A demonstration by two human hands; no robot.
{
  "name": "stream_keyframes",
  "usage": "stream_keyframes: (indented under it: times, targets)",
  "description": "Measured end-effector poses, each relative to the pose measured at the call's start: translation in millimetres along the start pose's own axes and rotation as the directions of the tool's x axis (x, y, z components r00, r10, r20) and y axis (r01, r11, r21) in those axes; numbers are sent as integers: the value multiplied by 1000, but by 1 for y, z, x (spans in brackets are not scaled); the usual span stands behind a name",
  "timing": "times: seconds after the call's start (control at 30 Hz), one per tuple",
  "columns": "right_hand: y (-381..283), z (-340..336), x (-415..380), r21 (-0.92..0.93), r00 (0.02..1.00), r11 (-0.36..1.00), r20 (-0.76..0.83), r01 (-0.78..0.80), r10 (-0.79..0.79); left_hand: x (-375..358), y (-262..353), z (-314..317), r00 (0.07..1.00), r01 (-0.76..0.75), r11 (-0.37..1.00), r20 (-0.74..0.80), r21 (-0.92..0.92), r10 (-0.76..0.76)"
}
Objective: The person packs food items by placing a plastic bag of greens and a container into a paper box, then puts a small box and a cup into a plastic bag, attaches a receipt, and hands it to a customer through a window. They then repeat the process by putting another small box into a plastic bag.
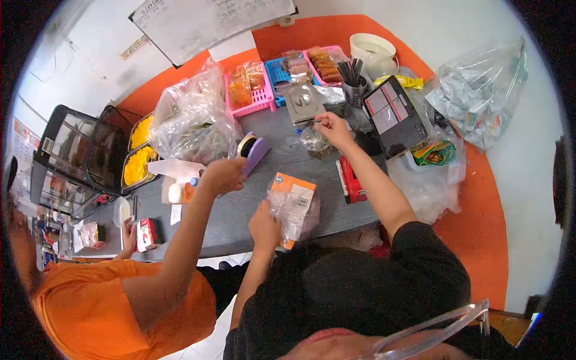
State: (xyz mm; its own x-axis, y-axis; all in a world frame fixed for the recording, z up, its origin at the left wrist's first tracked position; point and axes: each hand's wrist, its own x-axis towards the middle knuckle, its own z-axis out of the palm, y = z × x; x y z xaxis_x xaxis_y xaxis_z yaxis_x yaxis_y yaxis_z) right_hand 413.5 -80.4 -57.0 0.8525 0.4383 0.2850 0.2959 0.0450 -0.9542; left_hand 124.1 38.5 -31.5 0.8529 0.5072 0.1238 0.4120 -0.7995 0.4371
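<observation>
My left hand (264, 227) is closed on the lower left side of a clear plastic packet (292, 210) with an orange and white card in it, near the table's front edge. My right hand (333, 129) is raised over the table, fingers bent together, just above a small clear bag (315, 143) with dark contents. Whether anything small is between those fingers cannot be made out. A steel lid (304, 102) lies just behind that hand. The red case (353, 180) is under my right forearm.
At left, a co-worker in orange reaches a hand (224, 177) toward a purple tape dispenser (257, 155). Behind are a large plastic bag (195, 120), pink basket (259, 99) and blue basket (277, 77). A black tablet-like device (396, 117) stands at right.
</observation>
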Motion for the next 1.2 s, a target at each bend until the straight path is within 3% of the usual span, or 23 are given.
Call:
stream_keyframes:
  times: [0.1,0.23,0.33,0.4,0.53,0.57,0.6,0.63,0.73,0.77,0.83,0.87,0.93,0.97,1.0,1.03,1.07,1.13,1.2]
  targets:
    - [2,1,-7,-5,995,995,9,-95,95,0,-7,3,1000,-20,999,-8,-31,20]
    - [-5,3,-19,39,996,999,-85,-33,36,2,-12,10,996,-61,986,-77,-155,49]
    - [-7,5,-25,110,980,985,-134,-135,149,2,-10,7,993,-80,987,-101,-140,67]
    - [-19,6,-29,291,959,917,15,-273,281,3,-11,7,992,-98,981,-101,-168,82]
    - [-44,26,-26,446,988,883,38,-149,148,3,-7,2,995,-79,984,-66,-158,69]
    - [-46,32,-25,-81,994,996,106,-23,32,4,-7,2,996,-78,984,-65,-158,68]
    - [-47,37,-23,-569,974,807,224,157,-32,4,-7,2,994,-88,986,-73,-139,79]
    - [-46,45,-23,-568,974,808,225,153,-27,3,-6,2,993,-97,988,-78,-120,88]
    - [-34,68,-19,-957,986,247,164,155,16,4,-12,5,992,-112,980,-80,-162,100]
    - [-29,69,-17,-955,985,247,174,165,17,3,-11,5,992,-103,981,-83,-164,90]
    - [-20,64,-9,-909,990,396,101,131,-96,2,-8,2,998,-57,990,-44,-132,51]
    - [-17,58,-6,-907,987,391,124,153,-98,3,-7,-2,998,-38,989,-53,-140,31]
    - [-10,39,-4,-538,988,833,-4,127,-154,2,-6,-4,999,-47,991,-19,-124,45]
    - [-8,34,-5,-424,982,897,-77,123,-171,1,-8,-2,1000,-16,989,-16,-146,13]
    - [-4,28,-7,-306,974,945,-150,117,-169,1,-12,0,996,-75,988,-55,-134,68]
    - [-4,23,-9,-282,981,959,-186,4,-59,1,-15,4,988,-131,983,-99,-124,120]
    - [-1,19,-11,-311,988,950,-146,0,-48,1,-15,5,992,-93,983,-96,-159,79]
    - [7,13,-12,128,966,982,-204,-136,160,2,-13,0,998,-64,990,-7,-124,63]
    - [11,7,-14,178,971,973,-165,-146,175,2,-11,-3,999,-33,990,18,-140,36]
